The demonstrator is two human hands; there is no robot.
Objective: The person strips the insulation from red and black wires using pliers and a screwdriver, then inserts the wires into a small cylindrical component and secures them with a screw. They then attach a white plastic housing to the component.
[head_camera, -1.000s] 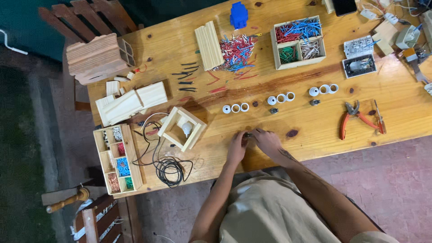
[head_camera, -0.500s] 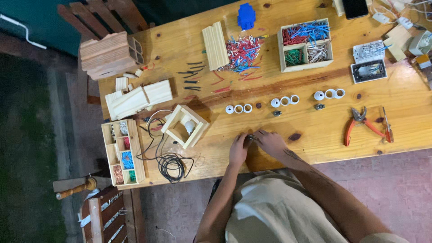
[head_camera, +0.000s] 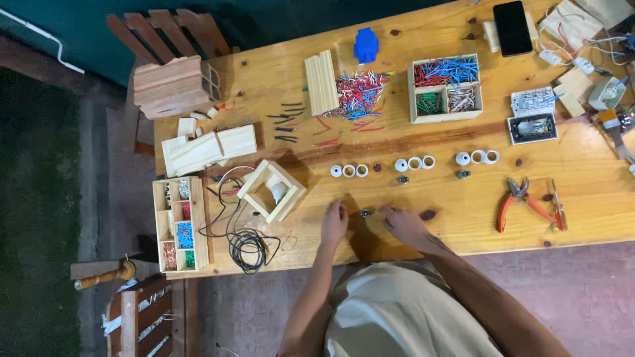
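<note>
Between both hands, small part (head_camera: pixel 364 213) indistinct

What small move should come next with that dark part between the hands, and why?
Probably close the right hand on the small dark part. It lies loose on the table between both hands, the left hand resting beside it, and neither hand seems to grip it yet. Similar parts sit under the white rings.
</note>
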